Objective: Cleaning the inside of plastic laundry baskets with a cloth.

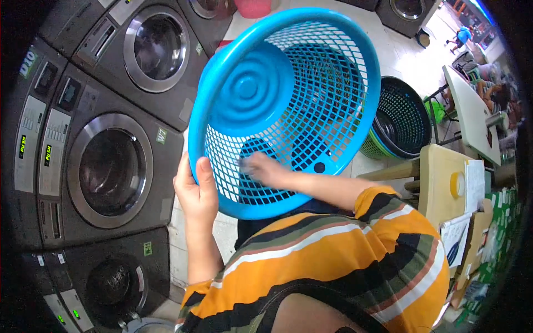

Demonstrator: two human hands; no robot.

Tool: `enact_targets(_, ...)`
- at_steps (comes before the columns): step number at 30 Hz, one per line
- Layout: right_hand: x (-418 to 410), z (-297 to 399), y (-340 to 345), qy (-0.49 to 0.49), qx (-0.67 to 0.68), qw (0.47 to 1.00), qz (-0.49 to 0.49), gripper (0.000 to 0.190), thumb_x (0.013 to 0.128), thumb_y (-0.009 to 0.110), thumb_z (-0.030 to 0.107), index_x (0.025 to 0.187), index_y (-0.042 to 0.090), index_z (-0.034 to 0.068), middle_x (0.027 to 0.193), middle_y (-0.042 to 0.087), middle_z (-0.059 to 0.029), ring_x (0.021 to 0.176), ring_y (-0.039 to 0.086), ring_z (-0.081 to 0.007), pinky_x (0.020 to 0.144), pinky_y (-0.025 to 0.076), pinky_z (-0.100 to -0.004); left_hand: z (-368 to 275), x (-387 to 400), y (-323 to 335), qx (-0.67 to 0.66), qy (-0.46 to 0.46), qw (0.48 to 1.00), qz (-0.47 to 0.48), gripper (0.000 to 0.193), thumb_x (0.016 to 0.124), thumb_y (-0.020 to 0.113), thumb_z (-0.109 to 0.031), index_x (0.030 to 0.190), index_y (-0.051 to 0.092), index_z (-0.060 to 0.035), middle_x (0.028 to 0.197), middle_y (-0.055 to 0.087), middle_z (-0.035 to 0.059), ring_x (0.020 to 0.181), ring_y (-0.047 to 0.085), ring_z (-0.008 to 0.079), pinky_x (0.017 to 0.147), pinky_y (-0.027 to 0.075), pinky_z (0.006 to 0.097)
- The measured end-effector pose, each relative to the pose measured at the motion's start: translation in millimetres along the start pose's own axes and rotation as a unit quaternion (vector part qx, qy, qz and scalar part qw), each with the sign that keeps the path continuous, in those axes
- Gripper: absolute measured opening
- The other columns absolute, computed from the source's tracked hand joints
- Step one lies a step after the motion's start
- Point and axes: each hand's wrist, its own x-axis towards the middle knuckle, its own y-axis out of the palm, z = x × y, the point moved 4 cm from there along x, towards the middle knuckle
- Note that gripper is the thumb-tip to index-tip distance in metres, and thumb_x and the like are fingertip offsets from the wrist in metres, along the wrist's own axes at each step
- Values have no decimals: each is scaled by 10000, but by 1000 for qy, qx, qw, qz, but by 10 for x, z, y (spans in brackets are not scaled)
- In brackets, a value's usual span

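A blue plastic laundry basket (245, 118) with lattice sides is tilted on its side before me, its open mouth facing me. My left hand (198, 187) grips the rim at the basket's lower left, thumb on the near face and fingers behind. Inside the mouth, my right hand (266, 170) is close to the lower lattice wall and blurred by motion. A small dark patch shows at its fingertips; whether that is a held cloth or something seen through the lattice cannot be told. A round black spot (319, 167) marks the rim's inner side.
Front-loading washing machines (110, 170) line the left. Stacked baskets, the top one black (402, 120), stand on the tiled floor to the right. Beyond are a yellowish table (437, 179) with a tape roll (457, 185), a white table (470, 112), and people farther back.
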Motion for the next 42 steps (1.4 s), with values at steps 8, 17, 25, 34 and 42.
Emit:
enact_targets(8,1102,-473,-2545,-212,-672,701,-110,240,801,538,183,938,665,33,1057,577,-114,1025,542,-257,850,459,-389,-58,58,-79,-24,-4,1000,18,385,984,537,-362,960,586,19,688,487,-29,659,424,53,565,340,239)
enact_targets(17,646,-1592,-970,196,-469,856,-94,214,754,602,111,945,647,25,988,623,-161,880,635,-321,741,522,-482,21,121,-17,-44,-11,999,17,416,990,518,-376,1023,592,33,734,524,-35,694,436,45,586,347,227)
enact_targets(25,344,1092,-155,96,364,923,-80,167,905,600,211,958,588,53,848,577,-144,823,593,-278,719,474,-399,-59,210,48,-20,20,1000,7,369,998,517,-349,994,578,14,706,467,-59,659,376,30,549,300,220)
enact_targets(34,-925,41,-2524,50,-642,762,-69,159,726,608,148,839,605,36,854,589,-89,814,569,-276,690,476,-400,4,250,86,-33,6,999,34,365,1001,509,-309,1068,576,43,754,508,-34,695,413,42,599,342,213)
enact_targets(42,-435,2309,-2869,-292,-448,679,-503,333,688,692,116,1020,673,126,984,570,-60,900,522,-259,786,392,-400,-102,289,174,49,74,995,37,347,963,564,-304,1004,572,41,815,549,10,750,474,115,684,408,272)
